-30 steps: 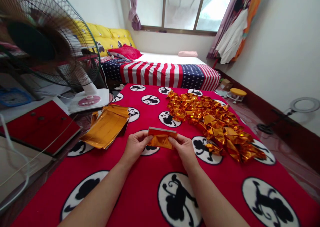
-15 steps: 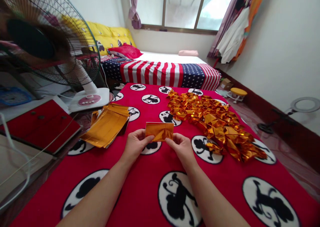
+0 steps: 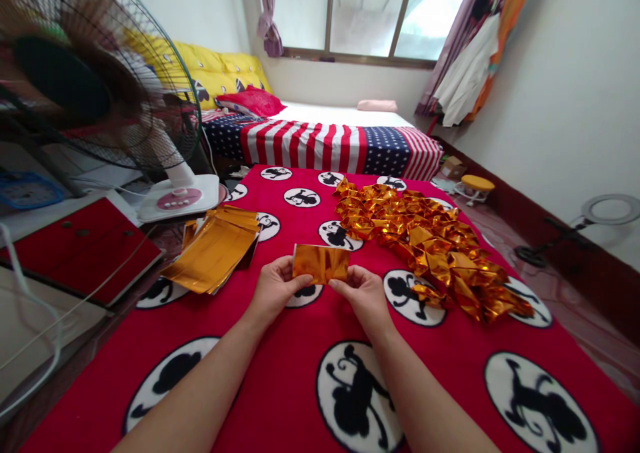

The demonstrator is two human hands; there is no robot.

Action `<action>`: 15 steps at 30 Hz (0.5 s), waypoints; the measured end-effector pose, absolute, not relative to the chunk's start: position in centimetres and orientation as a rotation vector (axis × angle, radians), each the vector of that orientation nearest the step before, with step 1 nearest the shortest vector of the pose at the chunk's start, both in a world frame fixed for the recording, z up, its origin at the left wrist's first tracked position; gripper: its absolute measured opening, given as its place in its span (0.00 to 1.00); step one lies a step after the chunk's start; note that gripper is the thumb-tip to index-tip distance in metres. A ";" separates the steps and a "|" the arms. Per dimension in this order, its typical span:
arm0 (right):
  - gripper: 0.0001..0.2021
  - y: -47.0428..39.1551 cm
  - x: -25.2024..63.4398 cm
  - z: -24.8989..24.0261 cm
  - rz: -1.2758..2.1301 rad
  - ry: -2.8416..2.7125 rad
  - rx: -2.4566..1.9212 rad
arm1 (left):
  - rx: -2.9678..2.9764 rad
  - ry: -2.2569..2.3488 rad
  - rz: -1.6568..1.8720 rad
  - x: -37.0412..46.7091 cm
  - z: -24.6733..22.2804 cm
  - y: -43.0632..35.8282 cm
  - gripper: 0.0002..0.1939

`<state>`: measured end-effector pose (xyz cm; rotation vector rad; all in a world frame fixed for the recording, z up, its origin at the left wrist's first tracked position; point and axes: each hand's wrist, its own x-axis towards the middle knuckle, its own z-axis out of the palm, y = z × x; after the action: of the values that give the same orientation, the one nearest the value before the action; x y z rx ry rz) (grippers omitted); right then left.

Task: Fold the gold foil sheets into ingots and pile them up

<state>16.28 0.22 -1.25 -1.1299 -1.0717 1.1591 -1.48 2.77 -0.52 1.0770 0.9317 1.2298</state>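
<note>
A sheet of gold foil paper (image 3: 321,264) is held upright above the red cloth, its shiny side facing me and a thin pale edge showing along the top and left. My left hand (image 3: 278,286) pinches its lower left corner, thumb in front and fingers behind. At the lower right, my right hand (image 3: 361,294) grips it the same way. To the left lies a stack of flat gold foil sheets (image 3: 215,250). A large pile of folded gold foil pieces (image 3: 425,233) spreads over the cloth on the right, with one piece (image 3: 429,296) at its near edge.
The red cloth (image 3: 280,386) with monkey prints covers the surface under my hands. An electric fan (image 3: 183,196) stands at left beside a red-topped board (image 3: 80,250). Beyond are a bed (image 3: 310,143), a yellow stool (image 3: 477,184) and a ring-light stand (image 3: 575,226).
The foil sheet has shifted very slightly to the right, and the creases and reflections on it look different. Both hands keep their hold on its lower corners.
</note>
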 end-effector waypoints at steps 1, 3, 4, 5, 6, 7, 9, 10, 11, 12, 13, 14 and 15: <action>0.12 0.2 16.3 -1.1 1.155 -1.075 -1.133 | 1.077 0.935 1.232 -1.5 -0.5 2.8 0.23; 0.12 0.2 16.3 -0.8 1.142 -1.076 -1.131 | 1.083 0.937 1.222 -1.4 -0.5 2.8 0.24; 0.13 0.2 16.3 -0.6 1.136 -1.068 -1.127 | 1.089 0.939 1.208 -1.4 -0.6 2.7 0.24; 0.13 0.2 16.4 -0.4 1.132 -1.054 -1.123 | 1.097 0.942 1.191 -1.4 -0.6 2.7 0.24; 0.14 0.1 16.4 -0.3 1.133 -1.036 -1.118 | 1.105 0.946 1.172 -1.4 -0.6 2.7 0.24; 0.14 0.1 16.4 -0.2 1.136 -1.019 -1.115 | 1.113 0.953 1.161 -1.4 -0.7 2.6 0.24; 0.14 0.0 16.4 -0.2 1.137 -1.000 -1.115 | 1.137 0.976 1.173 -1.4 -0.7 2.6 0.23; 0.14 -0.1 16.4 -0.3 1.133 -0.998 -1.119 | 1.153 0.993 1.194 -1.4 -0.7 2.6 0.22; 0.13 -0.1 16.4 -0.4 1.127 -0.998 -1.122 | 1.171 1.014 1.218 -1.5 -0.7 2.6 0.20; 0.13 -0.1 16.4 -0.4 1.120 -0.997 -1.126 | 1.187 1.036 1.241 -1.5 -0.6 2.6 0.19; 0.13 -0.1 16.3 -0.4 1.113 -0.995 -1.128 | 1.203 1.056 1.259 -1.6 -0.6 2.6 0.18; 0.13 -0.1 16.3 -0.4 1.110 -0.991 -1.127 | 1.219 1.073 1.268 -1.6 -0.6 2.6 0.18; 0.13 -0.1 16.2 -0.4 1.111 -0.986 -1.124 | 1.235 1.086 1.271 -1.6 -0.6 2.6 0.18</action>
<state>16.23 -0.14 -0.41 -1.1237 -0.9858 1.1113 -1.64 2.64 -0.61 1.2349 1.0857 1.2709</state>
